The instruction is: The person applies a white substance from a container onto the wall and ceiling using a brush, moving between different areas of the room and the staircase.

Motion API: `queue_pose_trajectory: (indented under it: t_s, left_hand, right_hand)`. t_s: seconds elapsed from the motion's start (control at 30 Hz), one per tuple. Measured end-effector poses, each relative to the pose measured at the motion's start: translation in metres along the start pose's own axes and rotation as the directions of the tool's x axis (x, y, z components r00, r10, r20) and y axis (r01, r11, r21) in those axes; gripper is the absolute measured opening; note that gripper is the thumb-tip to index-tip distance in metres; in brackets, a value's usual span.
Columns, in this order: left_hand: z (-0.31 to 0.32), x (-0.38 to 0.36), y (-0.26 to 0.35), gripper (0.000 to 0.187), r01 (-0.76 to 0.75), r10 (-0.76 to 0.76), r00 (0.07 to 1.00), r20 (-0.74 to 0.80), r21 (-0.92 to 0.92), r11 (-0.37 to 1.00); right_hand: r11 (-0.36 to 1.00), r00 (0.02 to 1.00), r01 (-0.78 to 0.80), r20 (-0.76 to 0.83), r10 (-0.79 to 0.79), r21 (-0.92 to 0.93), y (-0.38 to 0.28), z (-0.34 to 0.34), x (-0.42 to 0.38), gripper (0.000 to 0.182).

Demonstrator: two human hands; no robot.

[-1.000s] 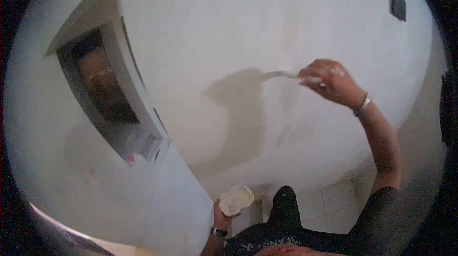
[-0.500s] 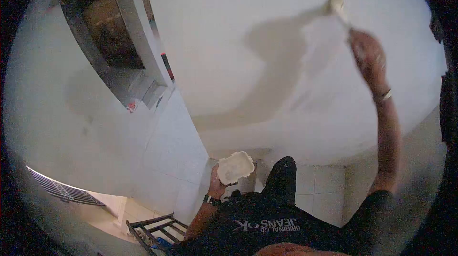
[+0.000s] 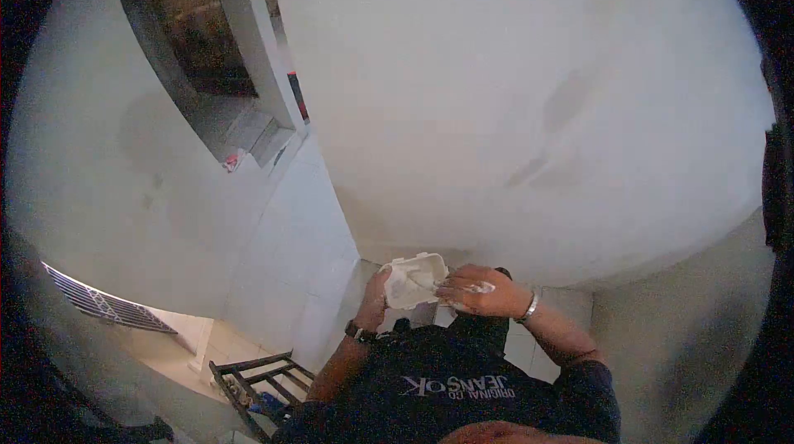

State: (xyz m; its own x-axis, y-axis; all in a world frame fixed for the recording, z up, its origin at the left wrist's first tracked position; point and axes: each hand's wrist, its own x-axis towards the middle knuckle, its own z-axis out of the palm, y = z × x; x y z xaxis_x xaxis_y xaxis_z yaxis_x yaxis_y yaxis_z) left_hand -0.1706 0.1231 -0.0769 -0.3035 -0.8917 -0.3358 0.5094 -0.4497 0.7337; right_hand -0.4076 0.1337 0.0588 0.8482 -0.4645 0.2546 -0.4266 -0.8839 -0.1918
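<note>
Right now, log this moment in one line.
left hand: holding white tub | right hand: at tub's edge, white-smeared, grip unclear | wall: darker patches | black frame: lower left

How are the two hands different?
The left hand grips the pale container, while the right hand has its fingers over the container's other side. The left hand's wrist wears a dark watch; the right hand's wrist wears a silvery bracelet. White smears show on the right hand, none plainly on the left hand. Both are bare.

Dark metal frame [image 3: 263,379] — left of the black shirt [image 3: 447,394].
</note>
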Motion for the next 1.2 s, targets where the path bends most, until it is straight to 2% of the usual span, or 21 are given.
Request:
queue_pose_trajectory:
  t_s: [0.07, 0.13, 0.17, 0.23, 0.27, 0.33, 0.37, 0.43, 0.57, 0.63, 0.67, 0.73, 0.77, 0.8, 0.83, 0.87, 0.9, 1.0, 1.03, 1.1, 1.2]
  left_hand:
    - [0.000, 0.001, -0.003, 0.048, -0.073, 0.072, 0.997, 0.013, 0.074, 0.995]
    - [0.005, -0.001, 0.005, 0.047, -0.143, 0.139, 0.990, 0.039, 0.146, 0.979]
    - [0.010, -0.003, 0.014, 0.046, -0.104, 0.101, 0.994, 0.035, 0.111, 0.988]
    - [0.009, -0.003, 0.014, 0.045, -0.065, 0.062, 0.997, 0.036, 0.082, 0.994]
    - [0.005, -0.002, 0.009, 0.044, -0.067, 0.067, 0.998, 0.012, 0.087, 0.994]
    - [-0.006, 0.002, -0.001, 0.043, -0.062, 0.064, 0.998, -0.015, 0.095, 0.994]
    - [-0.010, 0.010, -0.009, 0.042, -0.053, 0.055, 0.998, -0.027, 0.072, 0.996]
    - [-0.014, 0.014, -0.015, 0.041, -0.037, 0.039, 0.998, -0.040, 0.051, 0.998]
    - [-0.016, 0.007, -0.011, 0.040, -0.032, 0.034, 0.999, -0.014, 0.103, 0.994]
    - [-0.018, 0.005, -0.010, 0.040, 0.003, 0.000, 1.000, -0.024, 0.109, 0.994]
    - [-0.020, 0.005, -0.009, 0.042, 0.002, -0.002, 1.000, 0.001, 0.105, 0.994]
    - [-0.024, 0.007, -0.010, 0.043, 0.007, -0.009, 1.000, 0.022, 0.103, 0.995]
    - [-0.026, 0.008, -0.010, 0.045, -0.021, 0.018, 1.000, 0.025, 0.110, 0.994]
    - [-0.028, 0.010, -0.011, 0.046, -0.049, 0.046, 0.999, 0.028, 0.118, 0.992]
    - [-0.032, 0.015, -0.026, 0.046, -0.046, 0.044, 0.999, 0.020, 0.119, 0.992]
    - [-0.034, 0.017, -0.029, 0.048, -0.017, 0.017, 1.000, 0.022, 0.013, 1.000]
    - [-0.033, 0.018, -0.030, 0.050, 0.012, -0.009, 1.000, 0.026, -0.092, 0.996]
    - [-0.017, 0.010, -0.023, 0.053, -0.035, 0.032, 0.999, -0.023, -0.148, 0.988]
    - [-0.015, 0.008, -0.026, 0.054, -0.102, 0.100, 0.995, -0.020, -0.130, 0.986]
    - [-0.006, 0.002, -0.013, 0.054, -0.137, 0.136, 0.991, -0.019, -0.116, 0.984]
    - [-0.011, 0.014, -0.015, 0.055, -0.190, 0.197, 0.980, 0.022, -0.175, 0.966]
  right_hand:
    - [0.998, 1.000, -0.001, -0.020, -0.001, -0.062, 0.008, 0.034, -0.013, 0.033]
    - [0.945, 0.962, -0.246, 0.172, 0.211, 0.218, 0.015, 0.065, -0.024, 0.037]
    - [0.943, 0.961, -0.254, 0.167, 0.221, 0.213, 0.018, 0.063, -0.027, 0.037]
    - [0.981, 0.988, -0.091, 0.137, 0.067, 0.172, 0.015, 0.057, -0.024, 0.037]
    - [0.981, 0.989, -0.095, 0.132, 0.072, 0.172, 0.016, 0.063, -0.027, 0.037]
    - [0.987, 0.997, 0.006, 0.081, 0.008, -0.159, 0.016, 0.070, -0.030, 0.034]
    - [0.988, 0.997, -0.001, 0.077, 0.013, -0.153, 0.016, 0.075, -0.034, 0.034]
    - [0.991, 0.991, -0.113, 0.073, 0.108, 0.065, 0.013, 0.077, -0.035, 0.031]
    - [0.932, 0.963, -0.266, 0.101, 0.248, 0.246, 0.006, 0.086, -0.039, 0.026]
    - [0.808, 0.897, -0.428, 0.080, 0.435, 0.404, 0.013, 0.113, -0.052, 0.022]
    - [0.805, 0.896, -0.429, 0.082, 0.436, 0.410, 0.013, 0.118, -0.054, 0.022]
    - [0.632, 0.807, -0.363, -0.107, 0.580, 0.684, 0.010, 0.111, -0.041, 0.020]
    - [0.511, 0.711, -0.427, -0.072, 0.699, 0.746, 0.003, 0.105, -0.033, 0.018]
    - [0.506, 0.711, -0.426, -0.069, 0.700, 0.750, 0.000, 0.099, -0.027, 0.018]
    - [0.278, 0.552, -0.423, 0.002, 0.834, 0.862, 0.000, 0.103, -0.032, 0.019]
    - [0.040, 0.380, -0.365, 0.109, 0.919, 0.930, -0.002, 0.104, -0.032, 0.021]
    - [-0.063, 0.354, -0.199, 0.132, 0.926, 0.978, 0.012, 0.131, -0.045, 0.026]
    - [-0.016, 0.353, -0.159, 0.072, 0.933, 0.987, 0.025, 0.133, -0.058, 0.025]
    - [-0.008, 0.348, -0.147, 0.059, 0.936, 0.989, 0.024, 0.126, -0.055, 0.025]
    - [-0.282, 0.248, 0.332, 0.205, 0.947, 0.900, 0.027, 0.103, -0.040, 0.023]
    - [-0.284, 0.226, 0.360, 0.212, 0.951, 0.889, 0.037, 0.093, -0.037, 0.021]
